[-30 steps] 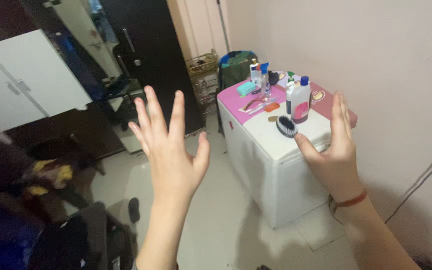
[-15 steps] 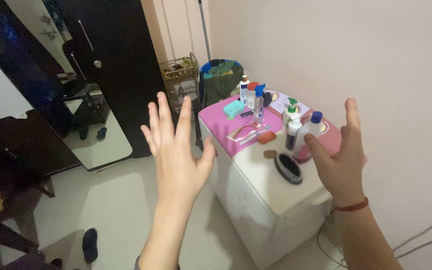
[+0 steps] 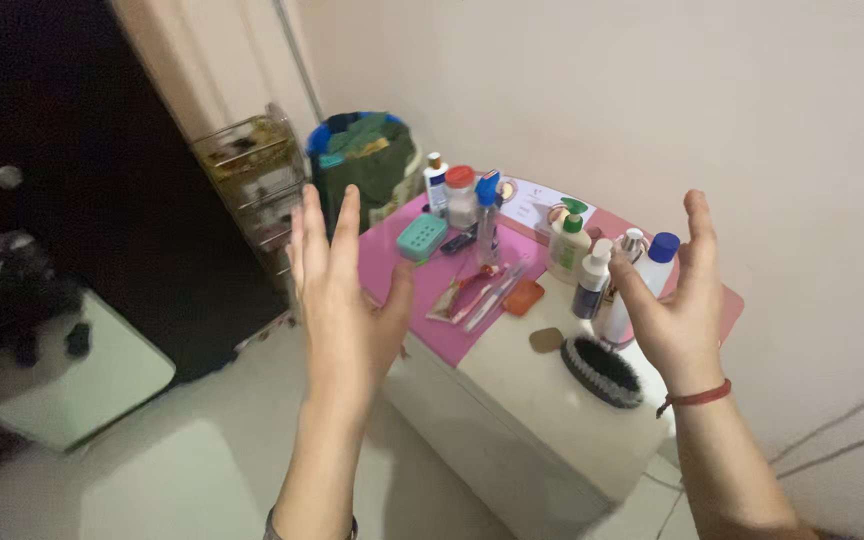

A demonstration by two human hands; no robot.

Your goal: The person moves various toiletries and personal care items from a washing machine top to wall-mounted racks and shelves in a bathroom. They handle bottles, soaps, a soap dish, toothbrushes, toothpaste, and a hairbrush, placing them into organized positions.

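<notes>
Both hands are raised, holding nothing, fingers spread. The left hand (image 3: 344, 310) hovers beside the pink mat (image 3: 422, 285). The right hand (image 3: 674, 310) has the brush (image 3: 602, 371) just below its fingers and a bottle (image 3: 642, 275) behind them.

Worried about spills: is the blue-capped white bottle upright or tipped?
Upright: the blue-capped white bottle stands on the white cabinet, blue cap on top.

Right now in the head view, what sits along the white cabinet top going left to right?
Teal soap box → clear spray bottle with blue top → orange bar → green-capped pump bottle → black oval brush. The right hand, open, covers part of the blue-capped bottle, so I skip it.
</notes>
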